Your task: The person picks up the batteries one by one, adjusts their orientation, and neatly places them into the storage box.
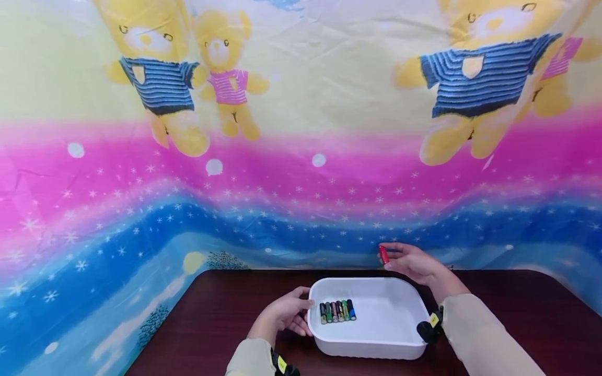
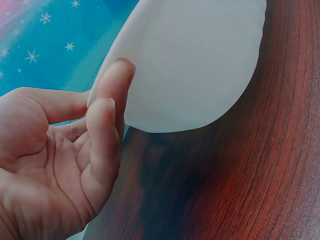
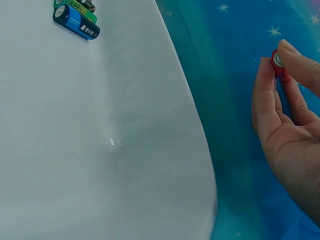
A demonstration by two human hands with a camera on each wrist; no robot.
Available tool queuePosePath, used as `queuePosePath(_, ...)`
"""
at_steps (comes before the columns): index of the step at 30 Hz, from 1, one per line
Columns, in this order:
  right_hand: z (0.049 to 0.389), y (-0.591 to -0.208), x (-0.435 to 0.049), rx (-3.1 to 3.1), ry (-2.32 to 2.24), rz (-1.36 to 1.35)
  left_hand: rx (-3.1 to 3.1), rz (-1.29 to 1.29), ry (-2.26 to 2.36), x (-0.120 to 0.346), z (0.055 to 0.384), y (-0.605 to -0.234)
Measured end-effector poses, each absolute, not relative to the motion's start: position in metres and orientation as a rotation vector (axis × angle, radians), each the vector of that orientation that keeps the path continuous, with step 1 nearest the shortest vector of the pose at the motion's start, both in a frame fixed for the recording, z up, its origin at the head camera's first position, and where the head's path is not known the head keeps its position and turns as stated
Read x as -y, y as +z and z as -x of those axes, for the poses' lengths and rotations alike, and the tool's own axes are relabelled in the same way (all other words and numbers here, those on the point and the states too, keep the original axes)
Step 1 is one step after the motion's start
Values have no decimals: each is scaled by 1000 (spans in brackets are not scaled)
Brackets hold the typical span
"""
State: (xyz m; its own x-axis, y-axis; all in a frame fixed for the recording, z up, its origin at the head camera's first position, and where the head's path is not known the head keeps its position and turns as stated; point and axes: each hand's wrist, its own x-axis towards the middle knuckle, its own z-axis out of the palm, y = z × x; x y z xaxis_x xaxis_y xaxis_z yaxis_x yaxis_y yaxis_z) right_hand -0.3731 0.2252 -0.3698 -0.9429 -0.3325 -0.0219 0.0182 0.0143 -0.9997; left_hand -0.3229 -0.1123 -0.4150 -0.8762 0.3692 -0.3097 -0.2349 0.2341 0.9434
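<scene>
My right hand [image 1: 415, 265] pinches a red battery [image 1: 383, 255] above the far rim of a white plastic tub [image 1: 367, 349]. In the right wrist view the battery's metal end [image 3: 278, 59] shows between thumb and fingers. At the tub's left side, my left hand [image 1: 288, 312] grips the rim; the left wrist view shows its fingers [image 2: 102, 135] against the tub wall [image 2: 190, 65]. A row of several batteries [image 1: 337, 311] in mixed colours lies side by side on the tub floor at left. The blue and black battery [image 3: 76, 22] ends that row on the right.
The tub stands on a dark wooden table [image 1: 207, 318]. Behind the table hangs a cloth backdrop [image 1: 301, 193] printed with bears and snowflakes. Black wrist straps [image 1: 429, 328] sit over pale sleeves, the right one close to the tub's right rim.
</scene>
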Motion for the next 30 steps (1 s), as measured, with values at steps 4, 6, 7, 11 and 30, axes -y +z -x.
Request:
queuePosePath(4,377,-375,-223,-2000,-2021,366,-2031,-127,1688,113,323,-415)
queuePosePath(6,379,-377,-223,-1991,-2019,381,-2030,-131,1691,113,323,-415)
queuePosePath(7,380,-378,-222,-1989,-2017,389,-2030,-132,1693,112,324,-415)
queuePosePath(11,386,-384,-220,-1996,-2001,416,-2036,-128,1696,112,325,-417)
queuePosePath(30,384,-400,-202,-1951,-1652,636,-2062,-87,1703,110,324,-417)
